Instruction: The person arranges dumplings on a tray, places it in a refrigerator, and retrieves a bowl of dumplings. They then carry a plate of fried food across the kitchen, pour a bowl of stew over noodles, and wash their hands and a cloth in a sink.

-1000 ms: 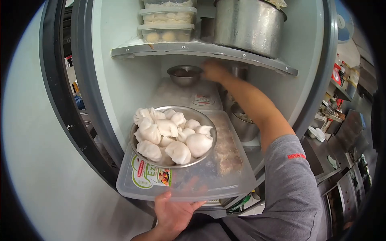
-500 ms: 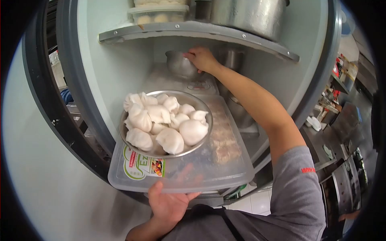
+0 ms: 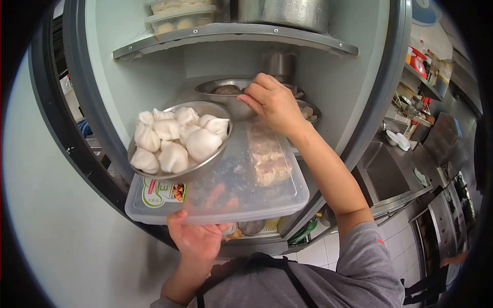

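My left hand (image 3: pixel 197 238) supports a wide, clear plastic food container (image 3: pixel 231 208) by its front edge, thumb at the rim and fingers showing through from underneath. Pale pieces of food (image 3: pixel 269 164) lie inside it on the right. On its lid, at the left, rests a metal bowl (image 3: pixel 197 172) heaped with white pleated buns (image 3: pixel 174 138). Farther back, my right hand (image 3: pixel 272 102) pinches the rim of a second metal bowl (image 3: pixel 233 105), which holds something dark. This bowl overlaps the container's back part in this view.
Overhead runs a fridge shelf (image 3: pixel 236 35) carrying a large metal pot (image 3: pixel 285 13) and stacked plastic boxes (image 3: pixel 179 20). More metal bowls (image 3: pixel 310 114) stand behind my right wrist. The fridge walls (image 3: pixel 344 87) close in both sides. A sink (image 3: pixel 382 172) lies outside, to the right.
My right hand has brought the rear metal bowl forward and lower, so its dark contents now show. The bun bowl and container appear farther left as the view has shifted.
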### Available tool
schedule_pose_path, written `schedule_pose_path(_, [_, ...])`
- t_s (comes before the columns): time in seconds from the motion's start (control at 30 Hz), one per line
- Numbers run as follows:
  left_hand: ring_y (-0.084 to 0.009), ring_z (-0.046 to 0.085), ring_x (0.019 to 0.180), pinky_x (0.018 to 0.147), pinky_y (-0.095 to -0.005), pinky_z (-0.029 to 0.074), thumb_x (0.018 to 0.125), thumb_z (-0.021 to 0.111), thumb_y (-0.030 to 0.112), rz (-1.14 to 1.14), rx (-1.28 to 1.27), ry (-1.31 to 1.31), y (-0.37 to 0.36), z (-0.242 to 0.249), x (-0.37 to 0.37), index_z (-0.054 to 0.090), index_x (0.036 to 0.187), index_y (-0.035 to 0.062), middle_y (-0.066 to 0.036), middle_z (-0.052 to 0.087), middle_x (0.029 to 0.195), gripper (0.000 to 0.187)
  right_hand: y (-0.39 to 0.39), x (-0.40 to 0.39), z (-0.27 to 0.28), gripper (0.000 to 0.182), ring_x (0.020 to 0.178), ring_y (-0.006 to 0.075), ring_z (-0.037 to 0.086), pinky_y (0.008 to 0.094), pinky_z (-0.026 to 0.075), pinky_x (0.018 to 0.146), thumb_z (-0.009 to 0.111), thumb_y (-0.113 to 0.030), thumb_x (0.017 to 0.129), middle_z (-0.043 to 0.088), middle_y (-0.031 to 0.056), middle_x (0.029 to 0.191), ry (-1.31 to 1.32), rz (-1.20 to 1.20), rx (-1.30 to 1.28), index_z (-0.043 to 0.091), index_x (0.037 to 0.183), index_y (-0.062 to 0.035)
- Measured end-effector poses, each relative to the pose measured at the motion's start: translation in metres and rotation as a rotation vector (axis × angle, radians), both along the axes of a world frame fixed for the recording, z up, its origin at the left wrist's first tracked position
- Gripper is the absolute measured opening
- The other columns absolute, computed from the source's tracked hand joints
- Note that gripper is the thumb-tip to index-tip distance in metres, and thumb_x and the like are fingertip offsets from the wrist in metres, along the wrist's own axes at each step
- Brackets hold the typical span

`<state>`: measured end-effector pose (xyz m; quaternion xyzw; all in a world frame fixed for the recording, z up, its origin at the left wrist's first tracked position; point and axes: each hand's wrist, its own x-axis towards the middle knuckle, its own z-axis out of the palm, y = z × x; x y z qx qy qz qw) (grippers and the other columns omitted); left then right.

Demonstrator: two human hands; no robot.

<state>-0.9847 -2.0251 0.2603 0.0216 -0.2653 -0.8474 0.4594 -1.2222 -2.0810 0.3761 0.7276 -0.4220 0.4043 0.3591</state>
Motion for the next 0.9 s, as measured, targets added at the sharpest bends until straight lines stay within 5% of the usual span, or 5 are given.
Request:
schedule_pose_path(0.3, [-0.0448, 0.033, 0.116, 0.092, -0.0561, 0.031, 0.071, 0.049, 0.037, 0.031, -0.039, -0.084, -0.003, 0.031, -0.002, 0.024, 0.131, 0.0087, -0.026, 0.03, 0.128, 0.071, -0.018, 0.002, 0.01, 0.021, 0.074, 0.0231, 0.052, 0.0364, 0.046, 0.057, 0.058, -0.023, 0.077, 0.047, 0.0048, 0.076, 0.041, 0.006, 0.031, 0.05, 0.068, -0.0058])
schedule_pose_path(0.5, [-0.0467, 0.041, 0.108, 0.087, -0.056, 0.035, 0.072, 0.046, 0.036, 0.028, -0.043, -0.061, -0.012, 0.049, -0.006, 0.022, 0.131, 0.0081, -0.025, 0.034, 0.125, 0.069, -0.022, 0.003, 0.027, 0.02, 0.071, 0.0252, 0.053, 0.037, 0.045, 0.057, 0.058, -0.022, 0.076, 0.048, 0.0066, 0.075, 0.059, 0.003, -0.005, 0.051, 0.068, -0.0049])
schedule_pose_path(0.7, [-0.031, 0.045, 0.108, 0.087, -0.0559, 0.035, 0.07, 0.052, 0.032, 0.068, 0.052, -0.007, -0.048, 0.064, -0.03, 0.04, 0.116, 0.0069, -0.015, 0.045, 0.117, 0.054, -0.044, -0.014, 0.045, 0.02, 0.072, 0.0284, 0.053, 0.0383, 0.044, 0.06, 0.057, -0.021, 0.077, 0.049, 0.0094, 0.077, 0.05, 0.0, 0.091, 0.053, 0.07, -0.0032])
schedule_pose_path(0.9, [-0.0294, 0.041, 0.113, 0.091, -0.0531, 0.032, 0.072, 0.051, 0.035, 0.132, 0.115, -0.078, -0.118, 0.046, -0.075, 0.039, 0.116, 0.0058, -0.013, 0.04, 0.122, 0.054, -0.093, -0.057, 0.024, 0.015, 0.084, 0.0327, 0.051, 0.0401, 0.042, 0.073, 0.052, -0.018, 0.08, 0.051, 0.0137, 0.086, 0.026, -0.018, 0.352, 0.059, 0.083, -0.0054])
